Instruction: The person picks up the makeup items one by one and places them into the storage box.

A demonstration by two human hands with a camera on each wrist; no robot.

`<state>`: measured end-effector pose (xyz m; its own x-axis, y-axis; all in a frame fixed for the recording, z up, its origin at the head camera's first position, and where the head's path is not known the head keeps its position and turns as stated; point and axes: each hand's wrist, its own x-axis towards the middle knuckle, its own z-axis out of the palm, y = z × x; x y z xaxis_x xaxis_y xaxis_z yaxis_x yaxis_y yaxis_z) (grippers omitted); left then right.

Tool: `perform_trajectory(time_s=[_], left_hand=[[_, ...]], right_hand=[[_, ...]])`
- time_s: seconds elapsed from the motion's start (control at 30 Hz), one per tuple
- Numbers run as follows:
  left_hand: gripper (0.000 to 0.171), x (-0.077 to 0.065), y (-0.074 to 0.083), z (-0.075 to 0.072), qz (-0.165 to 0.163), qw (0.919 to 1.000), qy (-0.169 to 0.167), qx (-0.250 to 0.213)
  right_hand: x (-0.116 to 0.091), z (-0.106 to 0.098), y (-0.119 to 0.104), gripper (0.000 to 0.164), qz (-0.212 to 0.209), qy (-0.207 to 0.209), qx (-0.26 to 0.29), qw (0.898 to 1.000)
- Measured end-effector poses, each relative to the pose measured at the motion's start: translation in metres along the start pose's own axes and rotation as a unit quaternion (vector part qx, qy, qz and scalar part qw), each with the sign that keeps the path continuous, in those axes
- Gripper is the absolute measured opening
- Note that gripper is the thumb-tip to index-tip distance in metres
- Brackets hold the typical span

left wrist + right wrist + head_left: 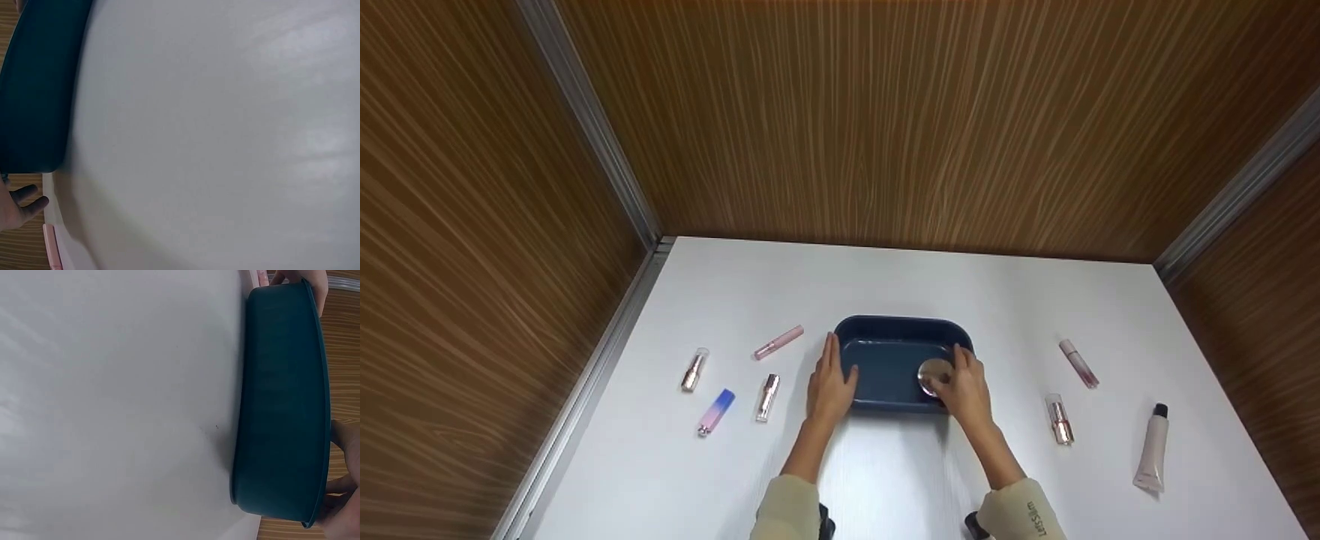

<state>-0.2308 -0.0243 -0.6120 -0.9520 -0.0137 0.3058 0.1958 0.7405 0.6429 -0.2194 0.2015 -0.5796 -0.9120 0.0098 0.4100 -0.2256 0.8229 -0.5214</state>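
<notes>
A dark blue rectangular tray (889,406) sits on the white table between both hands. At its left end rests my left hand (831,390), fingers extended along the outer wall and thumb over the inside; in the left wrist view its fingers (35,206) spread beyond the tray's end. Inside the tray's right end my right hand (969,390) pinches a round, shiny compact (933,369), the thumb lying over its face. From the right wrist view, the tray's side (284,399) hides the compact, and the right hand (346,500) shows at the rim.
Left of the tray lie a pink tube (778,342), two lipsticks (694,370) (767,397) and a blue-pink lipstick (716,412). On the right are a lip gloss (1078,364), another lipstick (1059,420) and a black-capped squeeze tube (1152,450). Wood-grain panels (885,135) enclose the table.
</notes>
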Motion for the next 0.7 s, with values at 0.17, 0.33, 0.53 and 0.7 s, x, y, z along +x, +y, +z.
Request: perform_trajectory(time_s=[0.17,0.33,0.53,0.7], left_hand=[[0.066,0.000,0.000,0.000,-0.001,1.0000,-0.002,0.001],[0.066,0.000,0.000,-0.001,-0.004,1.0000,-0.006,0.003],[0.066,0.000,0.000,-0.001,-0.012,0.9999,-0.007,0.004],[0.066,0.000,0.000,-0.001,-0.011,0.9999,-0.003,0.003]], right_hand=[[0.000,-0.004,-0.001,0.074,0.015,-0.007,0.006,1.000],[0.001,-0.009,-0.001,0.074,0.038,-0.018,0.020,0.999],[0.002,-0.016,-0.001,0.070,0.035,-0.003,0.023,0.999],[0.002,-0.023,0.002,0.067,0.041,0.016,0.027,0.999]])
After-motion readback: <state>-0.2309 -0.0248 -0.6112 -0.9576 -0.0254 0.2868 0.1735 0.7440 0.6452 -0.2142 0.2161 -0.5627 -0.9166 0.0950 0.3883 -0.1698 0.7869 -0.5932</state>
